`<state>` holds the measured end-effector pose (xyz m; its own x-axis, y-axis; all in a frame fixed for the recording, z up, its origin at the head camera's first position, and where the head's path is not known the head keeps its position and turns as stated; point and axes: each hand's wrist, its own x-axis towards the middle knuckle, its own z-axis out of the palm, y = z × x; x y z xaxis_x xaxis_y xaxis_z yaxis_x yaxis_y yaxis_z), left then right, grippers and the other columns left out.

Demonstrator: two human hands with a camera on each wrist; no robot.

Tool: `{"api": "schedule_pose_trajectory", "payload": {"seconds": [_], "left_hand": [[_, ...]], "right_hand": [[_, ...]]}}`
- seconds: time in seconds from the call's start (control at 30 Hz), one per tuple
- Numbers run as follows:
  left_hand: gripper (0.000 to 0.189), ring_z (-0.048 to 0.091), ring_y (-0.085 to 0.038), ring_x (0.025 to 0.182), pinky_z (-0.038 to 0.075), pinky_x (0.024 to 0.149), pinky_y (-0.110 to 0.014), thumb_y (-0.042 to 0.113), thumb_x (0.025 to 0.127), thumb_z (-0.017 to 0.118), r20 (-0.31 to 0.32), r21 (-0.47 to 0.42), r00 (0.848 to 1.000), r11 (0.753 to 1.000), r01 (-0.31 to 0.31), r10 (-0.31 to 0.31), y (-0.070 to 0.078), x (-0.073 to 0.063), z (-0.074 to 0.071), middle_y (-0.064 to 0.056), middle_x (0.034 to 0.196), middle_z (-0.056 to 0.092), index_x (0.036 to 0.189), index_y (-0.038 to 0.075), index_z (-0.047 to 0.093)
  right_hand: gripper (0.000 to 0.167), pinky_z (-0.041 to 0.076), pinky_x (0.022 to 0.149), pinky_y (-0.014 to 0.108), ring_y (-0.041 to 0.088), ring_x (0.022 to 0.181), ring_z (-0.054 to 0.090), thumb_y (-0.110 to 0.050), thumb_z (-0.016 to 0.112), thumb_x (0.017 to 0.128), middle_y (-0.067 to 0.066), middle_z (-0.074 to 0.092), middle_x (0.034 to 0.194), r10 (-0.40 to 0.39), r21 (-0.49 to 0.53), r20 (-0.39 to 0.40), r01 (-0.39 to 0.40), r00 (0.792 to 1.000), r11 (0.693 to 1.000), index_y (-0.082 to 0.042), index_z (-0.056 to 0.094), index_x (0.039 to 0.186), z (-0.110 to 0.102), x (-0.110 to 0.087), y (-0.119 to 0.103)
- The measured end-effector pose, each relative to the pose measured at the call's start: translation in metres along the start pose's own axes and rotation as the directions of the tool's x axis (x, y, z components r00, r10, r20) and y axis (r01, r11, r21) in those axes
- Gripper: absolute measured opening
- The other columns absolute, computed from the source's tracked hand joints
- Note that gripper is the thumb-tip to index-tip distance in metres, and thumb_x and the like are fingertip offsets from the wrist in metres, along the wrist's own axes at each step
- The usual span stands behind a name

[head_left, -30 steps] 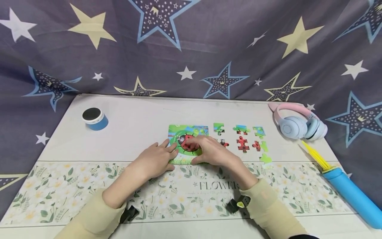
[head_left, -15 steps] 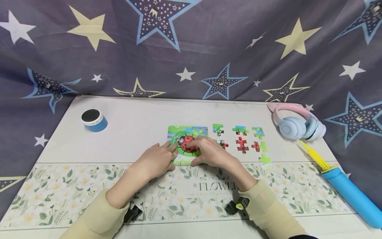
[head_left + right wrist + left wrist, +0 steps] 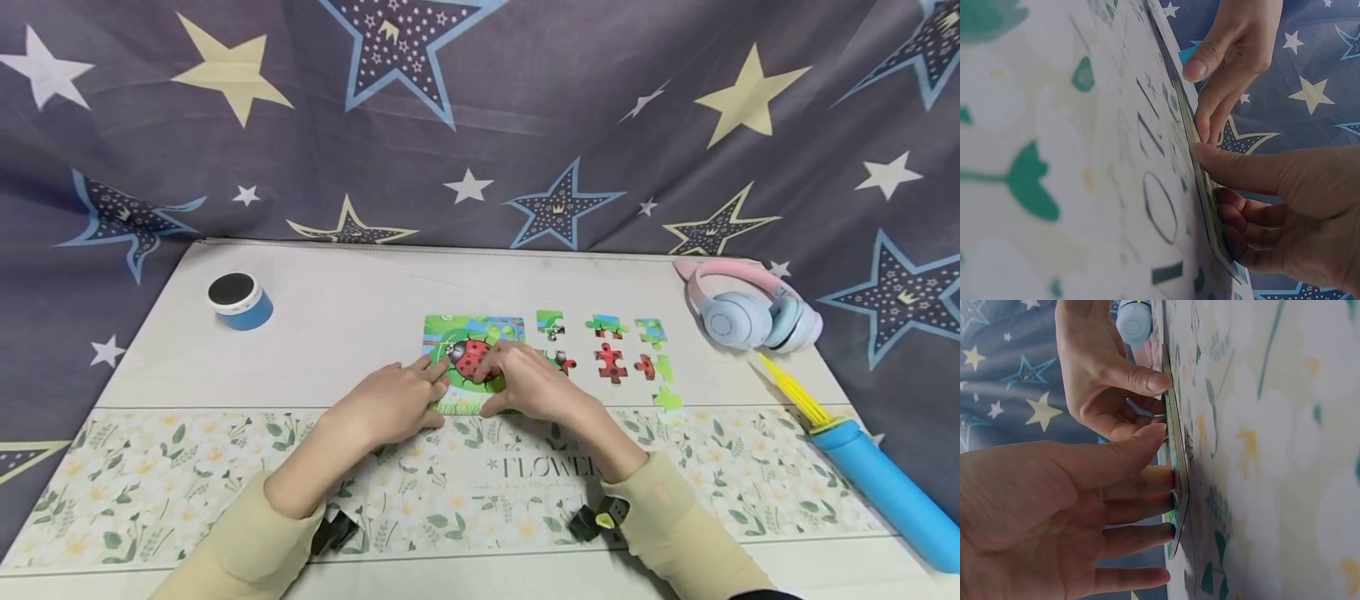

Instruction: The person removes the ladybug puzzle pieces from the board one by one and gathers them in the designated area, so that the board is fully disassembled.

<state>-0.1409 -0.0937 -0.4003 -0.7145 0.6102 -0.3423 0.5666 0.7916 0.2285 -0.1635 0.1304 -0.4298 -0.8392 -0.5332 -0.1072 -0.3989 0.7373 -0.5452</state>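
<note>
A ladybug picture puzzle board (image 3: 468,402) lies flat in the middle of the table, its right part hidden under my right hand (image 3: 532,383). That hand's fingers curl down onto the board's face, and its thumb sits at the near edge. My left hand (image 3: 393,404) rests at the board's left side with its fingers fairly straight and their tips on the board. In the left wrist view the board (image 3: 1175,440) appears edge-on, its thin edge slightly bent near the left fingertips. Loose jigsaw pieces, among them a red spotted one (image 3: 611,363), lie to the right.
A blue round speaker (image 3: 242,302) stands at the back left. Pink and blue headphones (image 3: 738,317) lie at the back right, near a blue hand pump (image 3: 877,483) with a yellow nozzle. A starry curtain (image 3: 465,125) hangs behind the table.
The right index finger has shifted slightly on the board. Otherwise both hands, the board and the loose pieces stay in place.
</note>
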Motion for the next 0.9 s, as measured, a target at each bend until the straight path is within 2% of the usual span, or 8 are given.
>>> {"api": "schedule_pose_trajectory", "payload": {"seconds": [0.33,0.5,0.67,0.9], "left_hand": [[0.058,0.031,-0.039,0.156,0.037,0.122,-0.059,0.035,0.101,0.065,0.014,-0.01,1.0,1.0,0.005,-0.005,-0.0007,0.0013,0.0009,-0.016,0.167,0.033,0.149,0.006,0.054],[0.057,0.029,-0.038,0.157,0.036,0.122,-0.059,0.035,0.101,0.064,0.025,-0.007,1.0,1.0,0.009,-0.009,-0.0011,0.0013,0.0005,-0.015,0.168,0.032,0.15,0.007,0.054],[0.056,0.029,-0.038,0.157,0.037,0.122,-0.058,0.034,0.101,0.065,0.013,-0.009,1.0,1.0,0.004,-0.003,-0.0014,0.0009,0.0007,-0.015,0.168,0.033,0.148,0.006,0.055],[0.057,0.03,-0.038,0.156,0.037,0.122,-0.059,0.034,0.101,0.065,0.0,-0.009,1.0,1.0,0.0,0.0,-0.0023,0.0007,0.0014,-0.015,0.167,0.034,0.148,0.005,0.055]], "right_hand": [[0.055,0.058,0.087,0.035,0.016,0.1,0.067,-0.023,0.093,0.074,0.0,0.073,0.111,0.004,-0.027,0.002,-0.004,1.0,1.0,-0.014,0.072,0.124,0.0001,-0.0024,-0.0012],[0.061,0.056,0.085,0.035,0.016,0.101,0.063,-0.025,0.093,0.075,0.001,0.072,0.114,-0.055,-0.059,-0.006,0.055,0.998,0.997,-0.016,0.07,0.131,0.0006,-0.0025,0.0016],[0.06,0.052,0.077,0.028,0.014,0.096,0.059,-0.025,0.091,0.076,0.001,0.069,0.113,-0.116,-0.069,-0.006,0.116,0.993,0.991,-0.019,0.071,0.132,0.0006,-0.0036,0.0033],[0.054,0.046,0.069,0.022,0.011,0.086,0.051,-0.022,0.091,0.077,-0.001,0.065,0.107,-0.132,-0.048,0.003,0.132,0.991,0.99,-0.02,0.074,0.128,0.0004,-0.0043,0.0021]]}}
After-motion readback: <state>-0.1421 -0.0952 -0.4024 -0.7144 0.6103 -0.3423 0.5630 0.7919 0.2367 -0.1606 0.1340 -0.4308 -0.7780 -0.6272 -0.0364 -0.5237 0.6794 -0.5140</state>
